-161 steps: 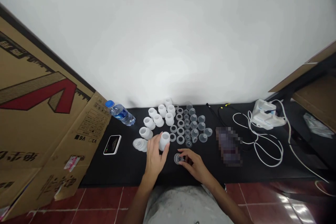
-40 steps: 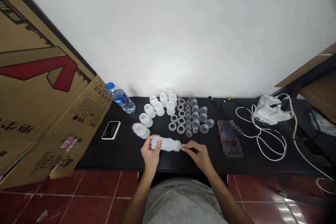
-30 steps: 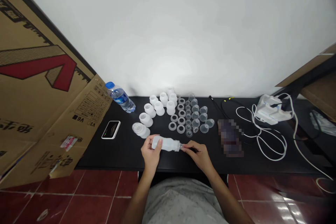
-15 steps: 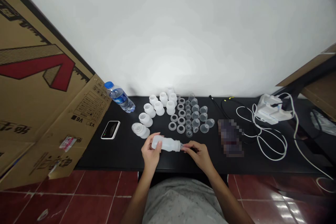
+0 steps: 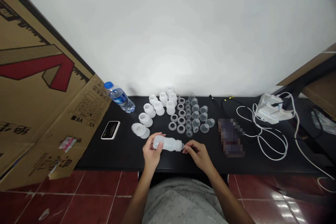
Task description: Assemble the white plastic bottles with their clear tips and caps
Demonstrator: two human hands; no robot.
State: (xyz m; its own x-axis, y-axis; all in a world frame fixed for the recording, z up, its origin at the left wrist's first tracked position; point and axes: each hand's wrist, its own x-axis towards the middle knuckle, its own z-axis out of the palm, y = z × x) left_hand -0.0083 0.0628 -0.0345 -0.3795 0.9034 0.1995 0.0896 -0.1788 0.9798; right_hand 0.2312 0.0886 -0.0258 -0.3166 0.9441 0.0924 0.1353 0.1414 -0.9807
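My left hand point(image 5: 151, 150) is wrapped round the base of a small white plastic bottle point(image 5: 167, 143) held sideways just above the black table point(image 5: 126, 152). My right hand point(image 5: 198, 153) pinches the cap end of that bottle, at its right tip. Just behind the hands lie a finished bottle on its side point(image 5: 140, 130), a cluster of open white bottles point(image 5: 157, 106), a column of white rings point(image 5: 181, 118) and rows of clear caps point(image 5: 198, 119).
A white-edged phone point(image 5: 111, 130) and a water bottle point(image 5: 119, 97) lie at the left, beside a big cardboard box point(image 5: 39, 87). A blurred dark object point(image 5: 230, 137), white cables point(image 5: 262, 136) and a white charger point(image 5: 271, 110) fill the right side. A wall rises behind.
Since 5.4 s ago the bottle was lifted from upright on the table to sideways between both hands, with the clear cap now at its end. Over the last second the hands barely shift.
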